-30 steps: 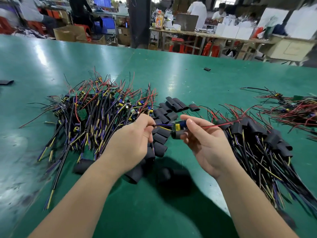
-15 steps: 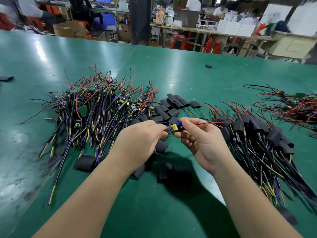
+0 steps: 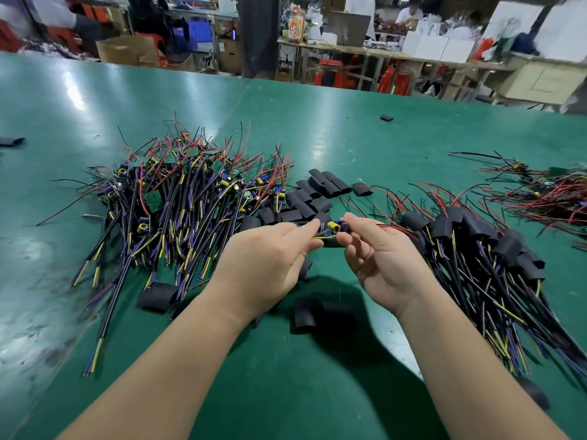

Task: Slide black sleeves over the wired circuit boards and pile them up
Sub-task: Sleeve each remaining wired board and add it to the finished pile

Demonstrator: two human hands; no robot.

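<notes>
Above the green table [image 3: 286,392], my two hands hold one small wired circuit board [image 3: 333,228] with a yellow part on it. My left hand [image 3: 266,265] pinches its left end and its wires. My right hand [image 3: 378,258] pinches the right end together with a black sleeve [image 3: 333,243] just under the board. A heap of bare wired boards [image 3: 178,201] lies to the left. Loose black sleeves [image 3: 314,195] lie beyond my hands. To the right lies the pile of sleeved boards [image 3: 476,242].
More loose sleeves [image 3: 306,314] lie on the table below my hands, one [image 3: 157,296] at the left. Another tangle of red-wired boards [image 3: 546,198] sits far right. Stray sleeves lie at the far left [image 3: 11,141] and at the back [image 3: 386,118]. People work at benches behind.
My hands have drawn closer together, and the board sits deeper between my fingertips. The view has tilted down slightly.
</notes>
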